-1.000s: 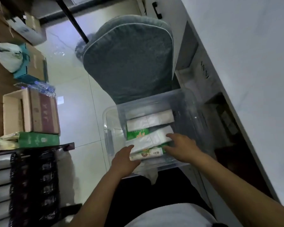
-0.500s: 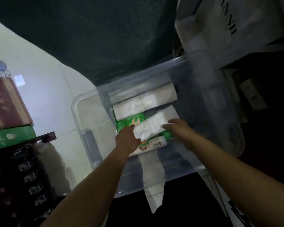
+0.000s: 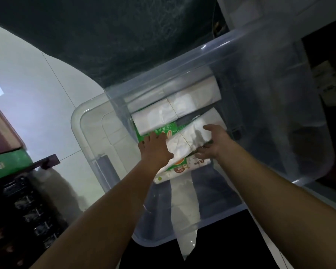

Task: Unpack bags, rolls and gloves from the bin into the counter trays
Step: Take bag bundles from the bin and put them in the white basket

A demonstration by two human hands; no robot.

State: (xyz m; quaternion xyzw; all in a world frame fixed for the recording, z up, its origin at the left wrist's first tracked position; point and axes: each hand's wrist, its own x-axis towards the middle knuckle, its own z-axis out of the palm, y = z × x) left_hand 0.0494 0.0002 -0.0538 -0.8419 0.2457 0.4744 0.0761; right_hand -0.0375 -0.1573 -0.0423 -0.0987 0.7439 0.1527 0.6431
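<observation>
A clear plastic bin [image 3: 260, 78] stands on the floor below me, holding several white packs. My left hand [image 3: 155, 150] and my right hand [image 3: 213, 144] both grip the ends of one white pack of bags [image 3: 190, 136] lying tilted on top. Under it lie a green printed pack [image 3: 157, 131] and a white printed pack [image 3: 182, 169]. Two more white packs [image 3: 175, 107] lie side by side at the bin's far end. No gloves can be made out.
The bin's clear lid [image 3: 93, 136] lies on the pale tiled floor at its left. A dark cushioned chair [image 3: 124, 35] stands behind the bin. A black rack [image 3: 17, 210] and a green carton [image 3: 6, 164] are at the left.
The camera has dropped much closer to the bin. My left hand moved from the bin's near edge onto the white pack, and both hands closed on its ends.
</observation>
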